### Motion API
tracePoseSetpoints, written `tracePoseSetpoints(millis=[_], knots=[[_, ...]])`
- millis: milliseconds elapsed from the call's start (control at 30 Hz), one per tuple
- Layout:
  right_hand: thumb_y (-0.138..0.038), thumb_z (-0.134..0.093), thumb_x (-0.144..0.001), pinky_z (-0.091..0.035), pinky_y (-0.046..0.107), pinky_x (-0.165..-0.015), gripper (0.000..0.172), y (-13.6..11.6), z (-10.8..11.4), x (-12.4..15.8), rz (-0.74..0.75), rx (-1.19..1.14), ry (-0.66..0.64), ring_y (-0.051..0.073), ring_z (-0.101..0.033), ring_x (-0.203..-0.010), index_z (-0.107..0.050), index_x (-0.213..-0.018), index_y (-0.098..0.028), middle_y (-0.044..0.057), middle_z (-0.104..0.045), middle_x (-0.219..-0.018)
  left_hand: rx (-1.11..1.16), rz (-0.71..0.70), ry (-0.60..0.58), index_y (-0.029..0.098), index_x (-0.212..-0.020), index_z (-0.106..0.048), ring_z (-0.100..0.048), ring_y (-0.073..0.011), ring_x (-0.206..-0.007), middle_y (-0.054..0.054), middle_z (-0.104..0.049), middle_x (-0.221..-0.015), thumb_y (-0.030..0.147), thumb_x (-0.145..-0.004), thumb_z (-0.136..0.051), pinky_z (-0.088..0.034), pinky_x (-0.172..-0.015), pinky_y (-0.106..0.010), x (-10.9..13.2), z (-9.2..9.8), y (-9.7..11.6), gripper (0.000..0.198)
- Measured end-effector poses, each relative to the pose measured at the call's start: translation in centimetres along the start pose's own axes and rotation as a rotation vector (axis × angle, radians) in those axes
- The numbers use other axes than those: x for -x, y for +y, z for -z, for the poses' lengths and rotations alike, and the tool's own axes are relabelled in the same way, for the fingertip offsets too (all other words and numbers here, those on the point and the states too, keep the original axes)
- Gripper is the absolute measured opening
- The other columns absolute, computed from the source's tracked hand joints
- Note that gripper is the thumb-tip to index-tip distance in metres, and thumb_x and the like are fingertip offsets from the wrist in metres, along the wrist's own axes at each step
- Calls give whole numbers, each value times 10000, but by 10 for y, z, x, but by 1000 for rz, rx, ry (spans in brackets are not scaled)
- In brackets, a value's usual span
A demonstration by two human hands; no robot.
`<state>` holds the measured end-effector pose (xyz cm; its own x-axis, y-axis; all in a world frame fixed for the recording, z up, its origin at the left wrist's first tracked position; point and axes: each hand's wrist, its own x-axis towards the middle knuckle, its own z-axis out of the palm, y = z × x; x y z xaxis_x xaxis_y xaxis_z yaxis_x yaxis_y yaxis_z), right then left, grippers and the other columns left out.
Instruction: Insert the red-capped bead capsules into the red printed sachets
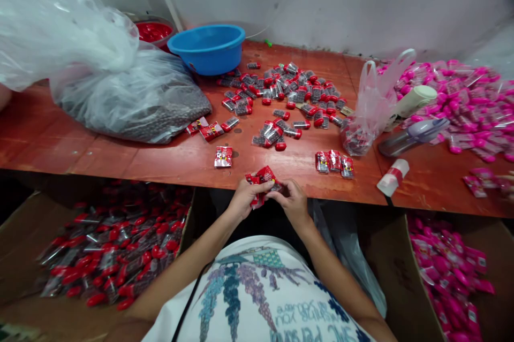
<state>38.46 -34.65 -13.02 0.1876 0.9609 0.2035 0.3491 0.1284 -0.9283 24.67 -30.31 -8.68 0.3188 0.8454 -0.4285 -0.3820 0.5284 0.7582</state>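
My left hand [243, 197] is closed around a red printed packet [265, 175] with dark and yellow artwork, just above the table's front edge. The fingertips of my right hand [295, 201] pinch at the packet's right side; exactly what lies between them is partly hidden. A similar red packet [223, 157] lies flat on the table a little to the left, with further packets [211, 131] behind it. Three filled packets [334, 161] sit side by side to the right. Beyond my hands, small clear containers with red caps [271, 134] and dark contents are scattered in a pile.
On the red-brown table [176, 162] stand a blue basin [209, 53], a big clear bag of dark pieces [136, 96], a thin plastic bag [367, 112], a bottle [409, 138] and a pink pile [474, 101]. Cartons [24, 235] flank me below. A co-worker's hand [508, 184] shows far right.
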Motion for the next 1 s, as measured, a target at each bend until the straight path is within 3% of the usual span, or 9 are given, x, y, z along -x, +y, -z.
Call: tracePoseSetpoints(millis=[67,167,300,400,500,633,767,867,1000], knots=[[-416,-704,-731,-468,268,-654,285,8,11,-4,-43,33,26,142,-565,-673,-646,-902,-195,3,-624,-781,79,58,14,115,-867,-635,-639,-138,-588,-52,-678,-727,175,-624,-787,-497,-505,-205,-5,5,-2,293],[-472,-632,-770,-469,288,-652,357,22,41,-16,-171,117,170,155,-560,-667,-646,-968,-175,20,-620,-795,222,90,57,124,-1051,-591,-688,-226,-841,-126,-703,-944,72,-642,-734,-564,-712,-324,-9,15,0,436],[-480,-636,-752,-462,372,-777,506,25,69,-30,-179,414,388,194,-556,-786,-616,-1157,-176,95,-544,-1030,267,38,117,135,-1119,-540,-654,-280,-993,-164,-681,-1057,-37,-620,-674,-545,-817,-414,-8,21,6,544],[-449,-616,-784,-466,352,-796,451,7,48,-27,-124,296,289,176,-541,-773,-612,-1163,-203,87,-537,-1032,272,-4,122,141,-1134,-540,-653,-273,-994,-161,-683,-1059,-19,-622,-694,-542,-825,-394,-7,18,7,558],[-389,-632,-787,-492,284,-703,383,-12,4,-20,-144,-46,-33,157,-567,-726,-596,-1134,-232,33,-605,-911,260,-47,106,156,-1125,-558,-673,-244,-927,-130,-697,-1018,36,-628,-725,-550,-790,-363,-7,14,6,538],[-284,-505,-876,-483,302,-805,251,-21,-33,-20,-66,-110,-109,184,-619,-885,-619,-1098,-263,30,-670,-992,199,-125,170,156,-1068,-592,-682,-170,-753,-68,-710,-888,107,-594,-782,-549,-722,-294,-5,19,5,513],[-256,-476,-888,-473,313,-795,309,-21,-34,-34,72,80,-221,198,-641,-865,-599,-1170,-286,32,-691,-987,197,-183,269,138,-972,-617,-665,-143,-656,-26,-695,-764,144,-534,-827,-541,-659,-265,-6,29,9,485],[-308,-425,-919,-469,297,-728,330,-21,-26,-60,80,205,-292,198,-649,-772,-576,-1212,-291,25,-696,-874,227,-202,341,127,-914,-629,-660,-141,-626,-17,-688,-718,144,-500,-847,-541,-637,-264,-10,37,14,468],[-444,-416,-919,-449,315,-709,403,-20,-19,-115,-78,471,-65,226,-633,-768,-533,-1264,-271,52,-676,-831,318,-220,417,126,-838,-646,-648,-121,-599,4,-677,-700,110,-487,-848,-547,-634,-252,-16,44,24,406]])
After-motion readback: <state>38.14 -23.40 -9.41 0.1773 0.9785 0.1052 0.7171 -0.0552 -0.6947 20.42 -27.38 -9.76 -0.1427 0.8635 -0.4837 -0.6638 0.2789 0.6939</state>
